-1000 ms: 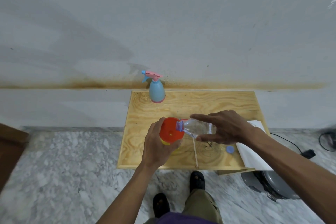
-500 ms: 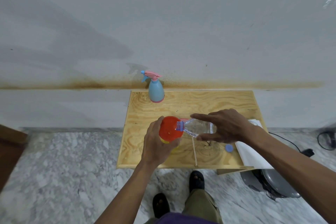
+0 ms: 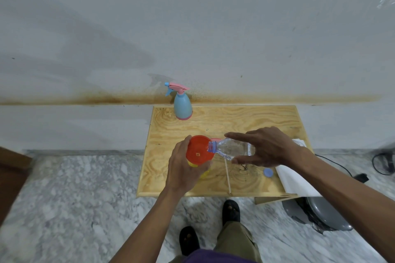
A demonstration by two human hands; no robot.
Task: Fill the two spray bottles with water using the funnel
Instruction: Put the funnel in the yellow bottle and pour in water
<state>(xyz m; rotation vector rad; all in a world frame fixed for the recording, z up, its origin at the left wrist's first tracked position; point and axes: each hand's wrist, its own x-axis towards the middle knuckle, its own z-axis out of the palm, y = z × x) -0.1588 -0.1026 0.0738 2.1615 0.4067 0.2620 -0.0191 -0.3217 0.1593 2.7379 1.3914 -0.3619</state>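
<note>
**Water going through the funnel into the yellow bottle**

The left hand [image 3: 183, 168] wraps its fingers around the yellow spray bottle [image 3: 203, 174] near the front of the wooden surface [image 3: 245, 119], steadying the orange funnel [image 3: 197, 150] seated in its neck. The right hand [image 3: 265, 147] holds a clear water bottle [image 3: 230, 149] tipped on its side, thumb below and fingers spread over the top, its mouth over the funnel's rim.

The clear bottle looks thin-walled and soft; squeezed at mid-body it would likely buckle and surge, so a light hold nearer the stiffer base suits it. The funnel is light and top-heavy, and probably needs that steadying hand at the neck. The blue spray bottle [image 3: 182, 105], pink trigger head on, stands well apart at the back edge, by the wall.

The yellow bottle is mostly hidden behind the left hand, so its fill level cannot be read; whether water is flowing is hard to tell. A small blue cap [image 3: 268, 172] lies beside white paper [image 3: 292, 181].
</note>
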